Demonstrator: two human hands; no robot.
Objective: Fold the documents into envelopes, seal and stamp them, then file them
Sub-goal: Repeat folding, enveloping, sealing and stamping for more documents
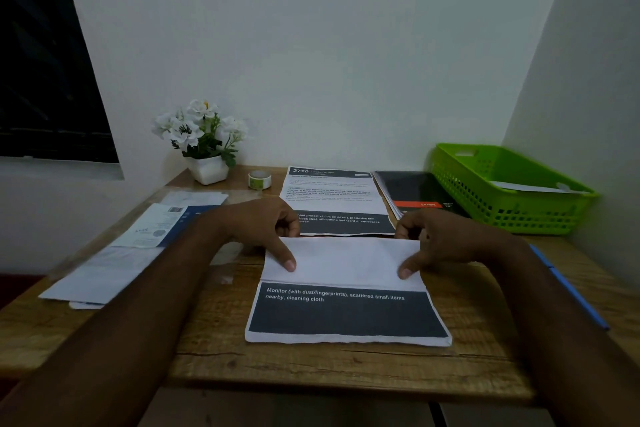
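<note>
A printed document lies in the middle of the wooden table, its dark lower band facing me. Its upper part is folded down toward me, showing a white flap. My left hand holds the flap's left end, thumb pressed on the white paper and fingers curled at the far fold edge. My right hand holds the right end the same way. A second printed document lies flat just behind. Envelopes lie at the left, one blue and white.
A green plastic basket holding a paper stands at the back right. A dark folder lies beside it. A roll of stickers and a white flower pot stand at the back. A blue strip lies along the right edge.
</note>
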